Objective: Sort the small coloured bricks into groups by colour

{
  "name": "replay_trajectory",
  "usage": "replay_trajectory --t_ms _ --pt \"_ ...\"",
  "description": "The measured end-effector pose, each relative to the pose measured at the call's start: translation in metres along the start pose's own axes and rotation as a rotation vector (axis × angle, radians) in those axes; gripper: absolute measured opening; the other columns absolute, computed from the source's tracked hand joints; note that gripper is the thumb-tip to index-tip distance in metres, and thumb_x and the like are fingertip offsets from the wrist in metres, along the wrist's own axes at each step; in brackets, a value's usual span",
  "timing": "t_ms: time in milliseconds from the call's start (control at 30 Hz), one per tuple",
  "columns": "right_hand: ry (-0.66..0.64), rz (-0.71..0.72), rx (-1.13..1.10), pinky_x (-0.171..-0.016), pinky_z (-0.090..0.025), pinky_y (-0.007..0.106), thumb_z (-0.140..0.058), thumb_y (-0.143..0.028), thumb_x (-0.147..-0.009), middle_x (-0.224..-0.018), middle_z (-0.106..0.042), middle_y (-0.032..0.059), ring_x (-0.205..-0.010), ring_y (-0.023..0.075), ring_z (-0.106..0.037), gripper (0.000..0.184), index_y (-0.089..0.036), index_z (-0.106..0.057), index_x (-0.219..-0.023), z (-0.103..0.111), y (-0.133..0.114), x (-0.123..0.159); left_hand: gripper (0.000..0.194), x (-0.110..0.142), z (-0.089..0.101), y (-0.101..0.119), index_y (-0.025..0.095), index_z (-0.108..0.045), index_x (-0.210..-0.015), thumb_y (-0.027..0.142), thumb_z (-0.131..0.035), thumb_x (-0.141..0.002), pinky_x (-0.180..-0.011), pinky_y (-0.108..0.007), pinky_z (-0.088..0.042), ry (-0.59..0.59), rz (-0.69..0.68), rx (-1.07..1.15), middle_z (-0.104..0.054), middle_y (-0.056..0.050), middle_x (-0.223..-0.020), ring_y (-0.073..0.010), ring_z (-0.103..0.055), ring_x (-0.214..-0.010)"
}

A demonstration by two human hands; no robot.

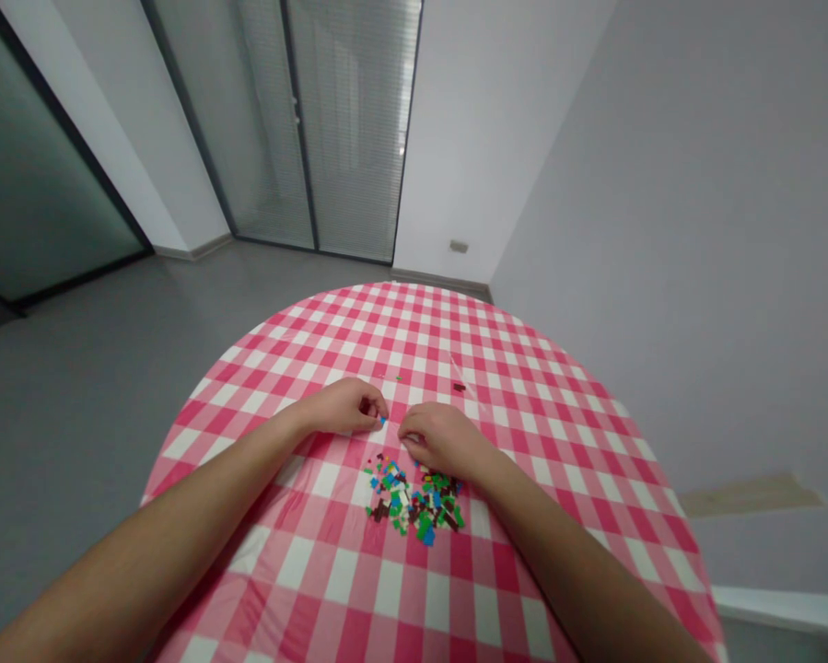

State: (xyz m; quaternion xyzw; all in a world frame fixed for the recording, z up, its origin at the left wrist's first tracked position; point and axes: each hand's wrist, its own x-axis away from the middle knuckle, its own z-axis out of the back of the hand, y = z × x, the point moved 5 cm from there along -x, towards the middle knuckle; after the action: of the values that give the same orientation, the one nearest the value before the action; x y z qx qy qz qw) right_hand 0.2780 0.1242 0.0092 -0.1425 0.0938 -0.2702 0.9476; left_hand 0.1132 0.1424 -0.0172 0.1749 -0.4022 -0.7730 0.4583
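Note:
My left hand (350,405) is closed in a pinch, with a small blue toy brick (383,420) at its fingertips. Just to the right, my right hand (445,436) has its fingers curled together over the near pile; whatever they hold, if anything, is hidden. The two hands are a short gap apart. Below them on the cloth lies a loose pile of small toy bricks (403,497) in green, blue, white, dark brown and a little red and yellow. Beyond my hands, a dark brown piece (459,387) and a tiny green piece (398,378) lie apart from the pile.
A red-and-white checked cloth (358,575) covers the round table, with wrinkles at the near left. Past the table's far edge are grey floor (96,387), glass partitions with blinds (351,120) and a white wall with a socket (459,246). Another wall rises at right.

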Motion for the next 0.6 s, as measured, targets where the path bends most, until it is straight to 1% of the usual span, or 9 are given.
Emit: replay_trajectory --t_ms 100,200,333,433,500,600 --pt "0.062 -0.064 -0.051 -0.077 -0.044 0.029 -0.057 -0.008 -0.076 -0.090 -0.072 0.0061 -0.083 0.0192 -0.062 0.021 -0.017 -0.072 -0.088 -0.002 0.005 -0.001 0.021 0.000 0.000 0.001 0.017 -0.073 -0.090 0.028 -0.063 -0.075 -0.056 -0.022 -0.038 -0.004 0.002 -0.010 -0.064 -0.001 -0.070 -0.0111 -0.053 -0.060" --pt "0.105 -0.101 -0.098 -0.076 -0.044 0.029 -0.058 -0.007 -0.074 -0.085 -0.070 0.0062 -0.080 0.0188 -0.061 0.018 -0.016 -0.071 -0.084 -0.004 0.008 -0.003 0.022 0.001 0.001 0.004 0.017 -0.073 -0.091 0.028 -0.062 -0.076 -0.056 -0.022 -0.037 -0.008 0.005 -0.023 -0.063 0.000 -0.068 -0.0114 -0.052 -0.060" --pt "0.173 -0.041 -0.174 -0.077 -0.044 0.028 -0.061 -0.007 -0.076 -0.086 -0.070 0.0059 -0.080 0.0183 -0.060 0.016 -0.016 -0.070 -0.086 -0.004 0.006 -0.003 0.024 0.000 0.001 0.008 0.018 -0.073 -0.095 0.028 -0.062 -0.076 -0.056 -0.022 -0.035 -0.006 -0.006 -0.050 -0.062 0.000 -0.068 -0.0116 -0.052 -0.060" --pt "0.186 -0.020 -0.199 -0.077 -0.044 0.028 -0.062 -0.007 -0.078 -0.087 -0.070 0.0058 -0.081 0.0181 -0.060 0.015 -0.016 -0.070 -0.087 -0.006 0.004 -0.003 0.027 0.000 0.001 0.010 0.018 -0.072 -0.099 0.028 -0.062 -0.076 -0.056 -0.022 -0.034 0.002 0.000 -0.097 -0.062 0.000 -0.069 -0.0119 -0.053 -0.061" --pt "0.192 -0.062 -0.187 -0.075 -0.043 0.027 -0.063 -0.008 -0.080 -0.085 -0.070 0.0056 -0.079 0.0180 -0.060 0.013 -0.016 -0.071 -0.087 -0.008 0.005 -0.004 0.027 0.001 0.001 0.011 0.018 -0.072 -0.100 0.028 -0.062 -0.077 -0.056 -0.023 -0.035 0.005 0.021 -0.133 -0.063 0.000 -0.070 -0.0125 -0.054 -0.062" --pt "0.207 -0.176 -0.148 -0.069 -0.040 0.027 -0.067 -0.014 -0.082 -0.081 -0.070 0.0052 -0.074 0.0176 -0.059 0.006 -0.016 -0.070 -0.087 -0.008 0.009 -0.005 0.023 0.001 0.000 0.013 0.018 -0.072 -0.096 0.028 -0.062 -0.078 -0.057 -0.025 -0.035 0.012 0.042 -0.174 -0.065 0.000 -0.072 -0.0130 -0.055 -0.063"
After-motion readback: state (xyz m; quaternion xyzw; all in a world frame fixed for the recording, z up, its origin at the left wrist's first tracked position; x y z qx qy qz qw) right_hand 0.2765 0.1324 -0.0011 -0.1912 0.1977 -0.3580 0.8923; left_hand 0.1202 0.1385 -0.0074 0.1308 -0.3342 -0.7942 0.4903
